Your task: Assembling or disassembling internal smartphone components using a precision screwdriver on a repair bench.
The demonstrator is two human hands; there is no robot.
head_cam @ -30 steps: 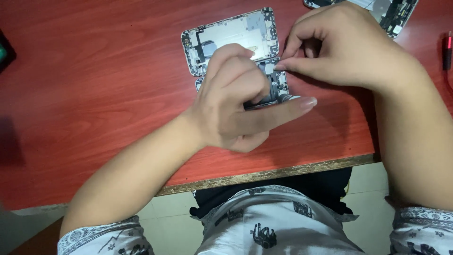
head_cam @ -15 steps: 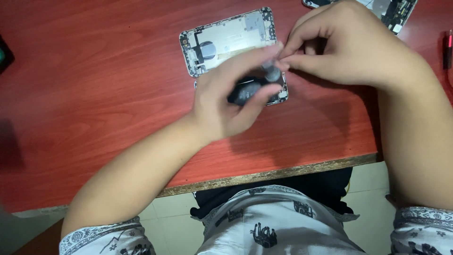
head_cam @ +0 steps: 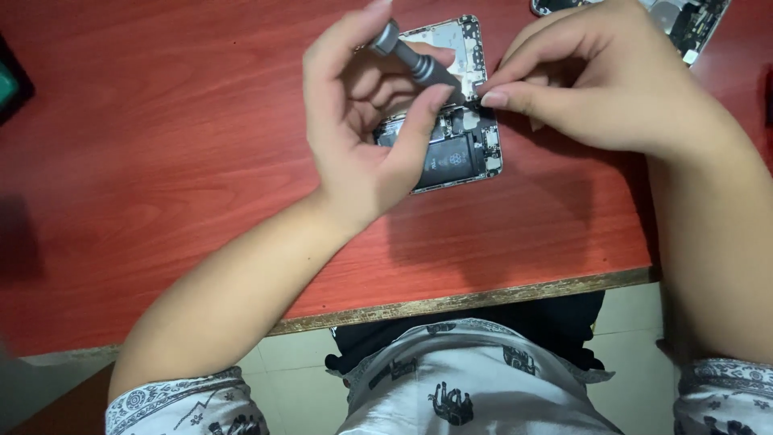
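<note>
An opened phone (head_cam: pixel 460 149) lies on the red wooden table (head_cam: pixel 161 161), its black battery and small parts showing. My left hand (head_cam: pixel 366 121) is raised above it and grips a grey screwdriver (head_cam: pixel 415 64), the tip angled down toward the phone's right edge. My right hand (head_cam: pixel 596 76) rests at the phone's upper right edge, thumb and forefinger pinched together at a small part there; what they pinch is too small to tell.
Another opened phone body (head_cam: pixel 684 20) lies at the top right edge. A dark object with a green patch (head_cam: pixel 10 84) sits at the far left. The table's front edge (head_cam: pixel 467 302) runs just above my lap.
My left hand has lifted off the phone and turned upright, bringing the screwdriver into view. The phone's battery is now uncovered. My right hand has stayed pinched at the same spot.
</note>
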